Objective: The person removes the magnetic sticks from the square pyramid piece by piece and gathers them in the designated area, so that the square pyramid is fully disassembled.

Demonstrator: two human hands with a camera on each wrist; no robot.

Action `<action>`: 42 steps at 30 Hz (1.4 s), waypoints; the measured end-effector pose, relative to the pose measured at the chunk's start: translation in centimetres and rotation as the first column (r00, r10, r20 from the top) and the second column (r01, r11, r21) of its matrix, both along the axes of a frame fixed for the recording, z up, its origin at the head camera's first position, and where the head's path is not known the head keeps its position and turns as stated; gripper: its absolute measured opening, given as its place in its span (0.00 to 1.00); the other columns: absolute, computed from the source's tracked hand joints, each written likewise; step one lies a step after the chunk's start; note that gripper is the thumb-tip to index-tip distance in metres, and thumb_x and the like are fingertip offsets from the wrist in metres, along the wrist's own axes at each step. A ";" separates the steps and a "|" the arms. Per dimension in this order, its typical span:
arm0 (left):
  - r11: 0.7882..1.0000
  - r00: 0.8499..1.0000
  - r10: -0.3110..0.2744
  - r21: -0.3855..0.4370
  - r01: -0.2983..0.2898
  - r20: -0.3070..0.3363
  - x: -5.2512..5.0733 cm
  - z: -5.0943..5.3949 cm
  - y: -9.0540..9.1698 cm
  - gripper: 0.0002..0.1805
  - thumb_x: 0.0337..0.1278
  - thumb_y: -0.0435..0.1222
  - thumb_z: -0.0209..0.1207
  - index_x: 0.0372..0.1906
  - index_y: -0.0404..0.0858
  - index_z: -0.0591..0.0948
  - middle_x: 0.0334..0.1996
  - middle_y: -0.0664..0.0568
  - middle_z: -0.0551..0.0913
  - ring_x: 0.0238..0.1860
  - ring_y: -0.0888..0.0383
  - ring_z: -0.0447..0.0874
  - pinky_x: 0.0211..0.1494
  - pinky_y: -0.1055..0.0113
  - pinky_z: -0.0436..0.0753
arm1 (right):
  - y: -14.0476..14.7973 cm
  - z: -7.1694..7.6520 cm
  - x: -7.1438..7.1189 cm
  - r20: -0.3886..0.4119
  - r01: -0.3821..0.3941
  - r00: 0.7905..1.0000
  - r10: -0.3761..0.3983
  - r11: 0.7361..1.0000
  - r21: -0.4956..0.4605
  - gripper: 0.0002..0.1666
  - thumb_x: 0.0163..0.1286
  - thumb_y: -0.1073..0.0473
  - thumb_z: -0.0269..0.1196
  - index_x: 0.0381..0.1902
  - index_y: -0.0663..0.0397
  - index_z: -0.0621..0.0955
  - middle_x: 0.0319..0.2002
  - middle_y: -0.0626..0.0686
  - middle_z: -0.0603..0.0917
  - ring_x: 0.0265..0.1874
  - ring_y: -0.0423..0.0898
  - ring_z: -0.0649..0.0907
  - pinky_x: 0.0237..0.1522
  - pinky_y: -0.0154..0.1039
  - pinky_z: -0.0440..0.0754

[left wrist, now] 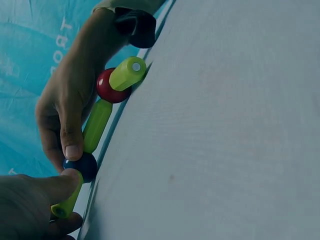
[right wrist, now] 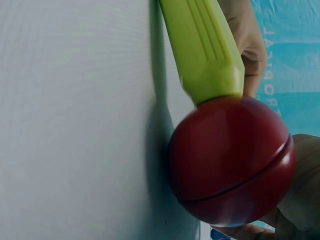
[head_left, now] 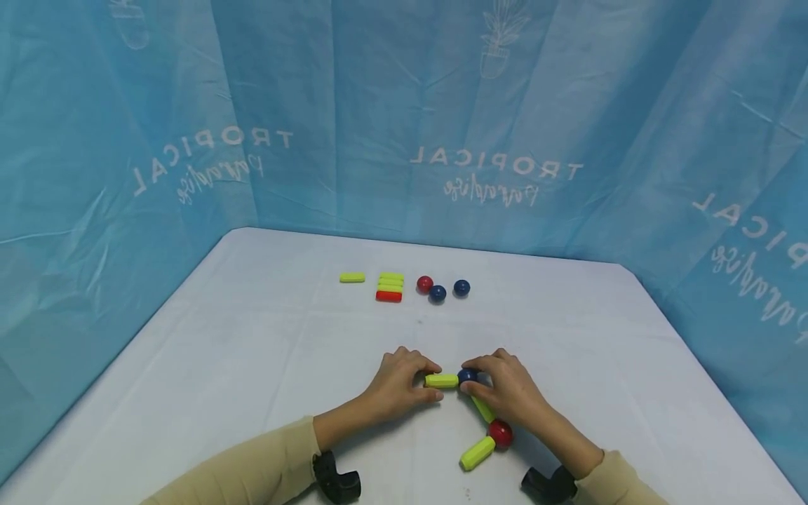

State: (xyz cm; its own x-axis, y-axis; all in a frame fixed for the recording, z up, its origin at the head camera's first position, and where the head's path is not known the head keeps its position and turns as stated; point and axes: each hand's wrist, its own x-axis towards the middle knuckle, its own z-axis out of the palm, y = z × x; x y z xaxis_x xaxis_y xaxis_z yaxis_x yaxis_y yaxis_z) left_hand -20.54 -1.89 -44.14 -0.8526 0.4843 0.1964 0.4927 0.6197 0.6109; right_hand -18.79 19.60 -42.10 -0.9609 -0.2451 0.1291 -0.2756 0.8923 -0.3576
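Observation:
My left hand (head_left: 398,382) curls its thumb and forefinger round a short yellow-green building stick (head_left: 441,381). That stick's right end meets a dark blue ball (head_left: 467,377), which my right hand (head_left: 508,386) pinches between thumb and forefinger. From the blue ball a second yellow-green stick (left wrist: 97,125) runs to a red ball (right wrist: 230,160), partly under my right hand in the head view. A third yellow-green stick (head_left: 477,453) joins the red ball and points toward the near left; its free end shows a silver disc in the left wrist view.
Farther back on the white table (head_left: 284,337) lie a lone yellow-green stick (head_left: 352,278), yellow-green sticks (head_left: 391,282) beside a red stick (head_left: 388,297), a red ball (head_left: 425,284), and two blue balls (head_left: 437,294). A blue printed curtain (head_left: 391,126) surrounds the back and sides.

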 end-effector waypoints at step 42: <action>0.907 0.917 0.396 0.144 -0.397 0.033 -10.9 0.5 -10.4 0.15 0.55 0.39 0.64 0.48 0.39 0.82 0.44 0.45 0.82 0.48 0.50 0.72 0.50 0.56 0.72 | 1.0 -0.3 0.2 -0.039 -0.186 0.982 0.187 0.982 0.021 0.24 0.55 0.46 0.69 0.50 0.41 0.82 0.41 0.41 0.83 0.39 0.36 0.75 0.38 0.32 0.73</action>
State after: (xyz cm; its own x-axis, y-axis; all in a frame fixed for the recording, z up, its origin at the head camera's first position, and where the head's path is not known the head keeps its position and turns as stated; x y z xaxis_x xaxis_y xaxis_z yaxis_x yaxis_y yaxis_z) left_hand -31.40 -12.31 -43.68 -0.9692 0.0726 0.2355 0.2225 0.6686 0.7096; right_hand -18.59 20.60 -42.44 -0.8923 -0.4218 0.1610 -0.4514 0.8297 -0.3283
